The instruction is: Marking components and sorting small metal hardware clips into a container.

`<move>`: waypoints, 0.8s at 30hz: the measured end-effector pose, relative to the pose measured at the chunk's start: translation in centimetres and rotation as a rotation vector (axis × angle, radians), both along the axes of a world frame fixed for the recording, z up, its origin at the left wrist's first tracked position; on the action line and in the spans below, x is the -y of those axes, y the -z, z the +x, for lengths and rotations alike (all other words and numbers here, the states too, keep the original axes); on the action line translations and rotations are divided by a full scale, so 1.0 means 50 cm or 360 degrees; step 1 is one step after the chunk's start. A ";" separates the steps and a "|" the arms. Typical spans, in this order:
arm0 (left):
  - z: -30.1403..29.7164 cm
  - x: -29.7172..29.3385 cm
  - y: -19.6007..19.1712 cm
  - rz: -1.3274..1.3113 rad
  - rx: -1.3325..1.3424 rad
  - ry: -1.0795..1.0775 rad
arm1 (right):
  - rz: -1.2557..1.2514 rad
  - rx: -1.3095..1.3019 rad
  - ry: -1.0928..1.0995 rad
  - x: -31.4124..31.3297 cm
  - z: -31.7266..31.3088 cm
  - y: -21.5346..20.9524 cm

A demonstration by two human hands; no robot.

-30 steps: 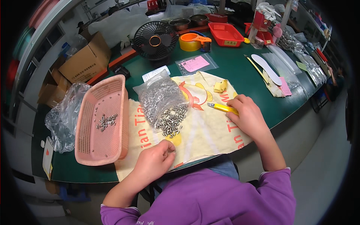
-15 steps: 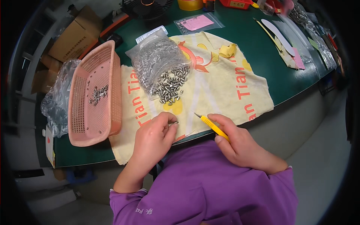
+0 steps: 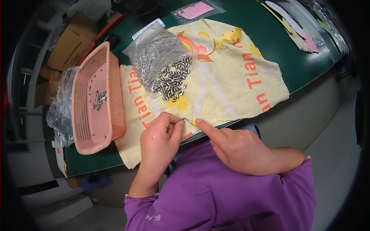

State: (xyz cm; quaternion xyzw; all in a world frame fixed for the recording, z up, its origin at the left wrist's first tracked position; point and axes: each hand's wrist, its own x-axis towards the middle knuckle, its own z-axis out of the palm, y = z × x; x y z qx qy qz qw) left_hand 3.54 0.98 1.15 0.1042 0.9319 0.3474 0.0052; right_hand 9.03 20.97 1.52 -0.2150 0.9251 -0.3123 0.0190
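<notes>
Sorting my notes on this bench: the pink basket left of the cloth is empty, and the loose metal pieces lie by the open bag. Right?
Not quite. In the head view the pink basket left of the cloth holds a few small metal pieces. The loose pile does lie by the open bag.

Two hands are in view: one left hand (image 3: 160, 138) and one right hand (image 3: 239, 148). One pink basket (image 3: 98, 96), one printed cloth (image 3: 231, 82), one clear bag (image 3: 156, 57) of small metal parts. Loose parts spilled from it appear too numerous to count; roughly a dozen lie in the basket.
</notes>
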 end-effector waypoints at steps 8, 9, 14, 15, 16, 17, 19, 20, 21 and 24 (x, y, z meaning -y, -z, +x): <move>0.004 -0.005 0.001 -0.0041 -0.0039 -0.0035 | -0.0023 0.0088 -0.0021 0.000 -0.002 0.007; 0.004 -0.005 0.001 -0.0046 -0.0035 -0.0033 | -0.0051 0.0116 -0.0027 0.000 -0.003 0.008; 0.003 -0.005 -0.001 -0.0042 -0.0014 -0.0034 | -0.0101 0.0181 -0.0126 -0.014 -0.028 -0.008; 0.002 -0.006 -0.003 -0.0045 -0.0009 -0.0033 | -0.0105 0.0144 -0.0153 -0.017 -0.031 -0.012; 0.001 -0.007 -0.005 -0.0067 -0.0004 -0.0018 | -0.0107 0.0147 -0.0152 -0.016 -0.030 -0.017; 0.000 -0.008 -0.008 -0.0090 -0.0001 -0.0002 | 0.0037 0.0156 -0.0176 -0.013 -0.029 -0.022; -0.002 -0.007 -0.011 -0.0082 0.0026 -0.0017 | 0.0178 0.0147 -0.0201 -0.009 -0.028 -0.028; -0.003 -0.005 -0.013 -0.0069 0.0059 -0.0030 | 0.0169 0.0137 -0.0185 -0.008 -0.027 -0.028; -0.003 -0.007 -0.012 -0.0065 0.0046 -0.0027 | 0.0167 0.0126 -0.0166 -0.010 -0.026 -0.027; -0.004 -0.006 -0.013 -0.0032 0.0103 -0.0071 | -0.0137 0.0166 -0.0077 -0.027 -0.030 -0.018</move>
